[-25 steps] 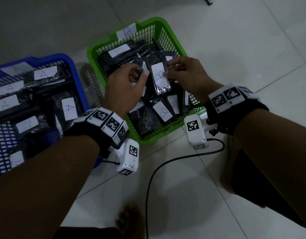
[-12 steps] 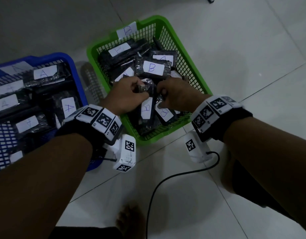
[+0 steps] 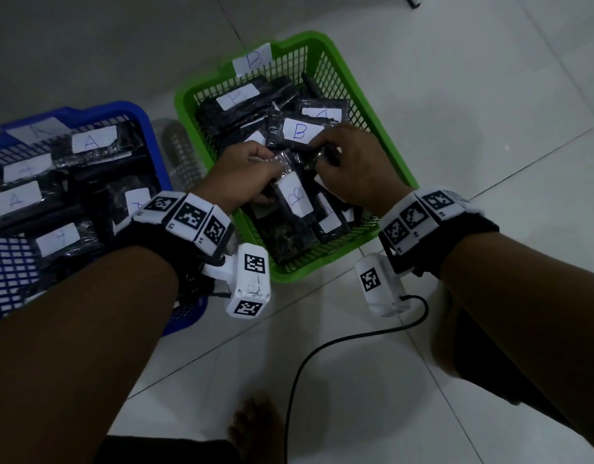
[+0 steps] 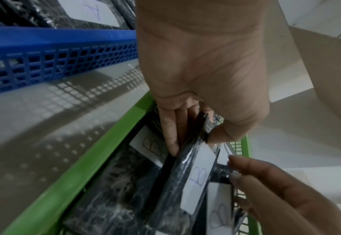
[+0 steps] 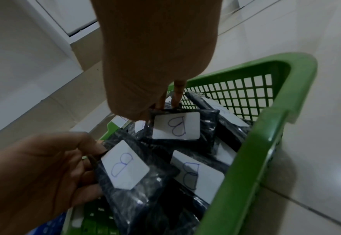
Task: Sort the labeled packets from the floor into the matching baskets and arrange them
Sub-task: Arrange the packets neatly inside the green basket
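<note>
From the head view, the left hand (image 3: 245, 175) grips the upper end of a B-labelled packet (image 3: 294, 195) inside the green basket (image 3: 399, 169), with the right hand (image 3: 352, 165) curled just beside it on a second packet (image 3: 300, 132). The left wrist view shows thumb and fingers (image 4: 170, 132) pinching that packet's edge, its label below the fingertips. In the right wrist view, the right fingers pinch the second packet's top edge; its label hangs beneath them.

Handwritten "B" marks the green basket's tag (image 3: 252, 60) and its packets' labels (image 3: 299, 132), "A" the blue basket's packets (image 3: 93, 139).
</note>
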`<state>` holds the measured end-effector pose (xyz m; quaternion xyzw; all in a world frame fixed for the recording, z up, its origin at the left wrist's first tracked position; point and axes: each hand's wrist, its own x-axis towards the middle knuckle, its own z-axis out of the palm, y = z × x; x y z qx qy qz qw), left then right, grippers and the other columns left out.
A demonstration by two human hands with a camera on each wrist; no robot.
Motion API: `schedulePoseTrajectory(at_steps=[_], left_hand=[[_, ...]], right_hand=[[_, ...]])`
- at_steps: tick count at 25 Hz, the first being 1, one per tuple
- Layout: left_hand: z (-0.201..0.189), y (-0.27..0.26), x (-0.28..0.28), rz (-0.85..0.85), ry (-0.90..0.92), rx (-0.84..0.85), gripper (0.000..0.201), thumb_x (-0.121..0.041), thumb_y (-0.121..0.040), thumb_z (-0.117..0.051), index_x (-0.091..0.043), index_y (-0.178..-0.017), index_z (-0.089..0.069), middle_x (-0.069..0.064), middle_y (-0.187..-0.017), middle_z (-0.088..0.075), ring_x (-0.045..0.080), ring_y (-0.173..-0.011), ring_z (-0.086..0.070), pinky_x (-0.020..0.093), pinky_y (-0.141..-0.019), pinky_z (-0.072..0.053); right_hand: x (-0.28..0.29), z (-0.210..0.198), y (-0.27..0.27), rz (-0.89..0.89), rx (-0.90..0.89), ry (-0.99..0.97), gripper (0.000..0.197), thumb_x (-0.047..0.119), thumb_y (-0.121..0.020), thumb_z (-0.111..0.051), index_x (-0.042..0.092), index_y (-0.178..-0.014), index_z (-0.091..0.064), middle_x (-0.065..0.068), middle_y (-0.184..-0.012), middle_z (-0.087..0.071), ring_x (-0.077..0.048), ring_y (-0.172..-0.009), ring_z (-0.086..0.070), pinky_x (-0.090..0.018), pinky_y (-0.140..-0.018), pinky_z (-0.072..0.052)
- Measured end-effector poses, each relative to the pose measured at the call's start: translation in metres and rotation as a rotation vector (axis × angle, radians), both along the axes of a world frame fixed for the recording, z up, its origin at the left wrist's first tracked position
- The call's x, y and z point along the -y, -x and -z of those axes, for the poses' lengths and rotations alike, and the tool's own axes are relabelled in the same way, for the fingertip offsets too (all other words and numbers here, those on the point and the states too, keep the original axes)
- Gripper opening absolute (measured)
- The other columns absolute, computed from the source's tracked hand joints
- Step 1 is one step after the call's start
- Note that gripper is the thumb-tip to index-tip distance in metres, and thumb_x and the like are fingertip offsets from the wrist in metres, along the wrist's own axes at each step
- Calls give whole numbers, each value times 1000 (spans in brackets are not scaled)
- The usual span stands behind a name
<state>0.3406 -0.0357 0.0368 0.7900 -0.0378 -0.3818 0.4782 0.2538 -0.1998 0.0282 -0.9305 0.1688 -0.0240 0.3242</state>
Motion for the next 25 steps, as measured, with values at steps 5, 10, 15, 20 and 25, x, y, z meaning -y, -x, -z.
schedulePoseTrajectory(at_steps=[5,10,15,20,25], left_hand=[[-2,0,1,-40,29,34,13,-10,-84,-66,-21,-90,-65,0,-89,-67,14,-81,-66,30,-69,-60],[0,-2,-7,164,-26,447,22,-17,-82,-66,-24,-102,-72,-7,-93,-72,9,-82,-65,24,-76,-54],[7,-9,-15,505,-178,698,36,-23,-71,-78,-20,-107,-73,5,-101,-71,21,-91,-65,32,-79,-53],[18,-7,-21,469,-315,763,36,-15,-72,-78,-15,-107,-68,15,-106,-58,31,-100,-56,37,-80,-47],[13,-11,-20,410,-358,702,55,-26,-73,-82,-10,-120,-59,18,-118,-56,33,-109,-54,38,-89,-46]], right_hand=[[-8,-3,0,-15,29,-112,38,34,-79,-73,19,-113,-68,6,-97,-72,-9,-90,-67,-23,-84,-54],[-4,-1,-4,-6,-73,-329,46,12,-83,-73,19,-126,-58,8,-68,-63,-2,-59,-58,-14,-62,-45],[0,-2,-1,-64,-107,-413,34,4,-82,-67,21,-111,-64,-9,-64,-61,-15,-56,-53,-28,-59,-47],[-7,3,0,-187,-220,-416,26,3,-80,-72,13,-104,-67,8,-57,-60,2,-50,-52,-21,-60,-47],[-14,14,3,-226,-242,-401,33,2,-76,-73,16,-105,-65,-11,-76,-70,-22,-73,-68,-31,-69,-56]])
